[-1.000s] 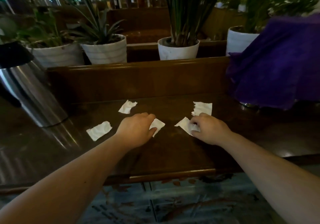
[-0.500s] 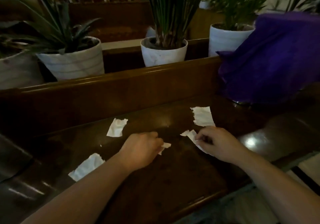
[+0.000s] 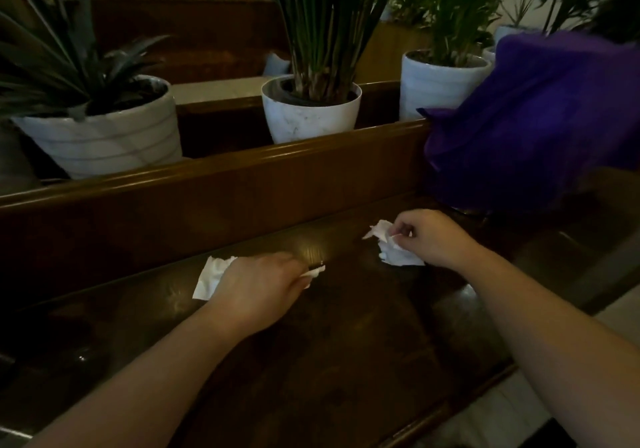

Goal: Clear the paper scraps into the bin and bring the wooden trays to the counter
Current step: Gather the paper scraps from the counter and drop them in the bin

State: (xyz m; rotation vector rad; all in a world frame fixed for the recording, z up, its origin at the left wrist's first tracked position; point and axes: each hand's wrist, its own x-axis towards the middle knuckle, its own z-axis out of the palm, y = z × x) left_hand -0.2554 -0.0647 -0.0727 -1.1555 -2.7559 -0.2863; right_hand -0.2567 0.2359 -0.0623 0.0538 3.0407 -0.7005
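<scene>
Two bare forearms are seen rising from the lower corners of the frame over a dark polished wooden table [image 3: 329, 361]. At centre left, the left hand [image 3: 258, 286] is laid knuckles up, its fingers curled onto a small paper scrap [image 3: 313, 272] whose tip shows at the fingertips; a larger white scrap [image 3: 209, 279] lies flat just beside its wrist side, partly covered. At centre right, the right hand [image 3: 431, 236] is closed in a pinch on a crumpled bunch of scraps [image 3: 389, 245] that touches the tabletop. Behind the table a raised wooden ledge [image 3: 207, 188] is crossed by the view, and a purple cloth [image 3: 540, 118] is draped at upper right. Beyond the ledge, three white plant pots [image 3: 311, 118] are lined up.
</scene>
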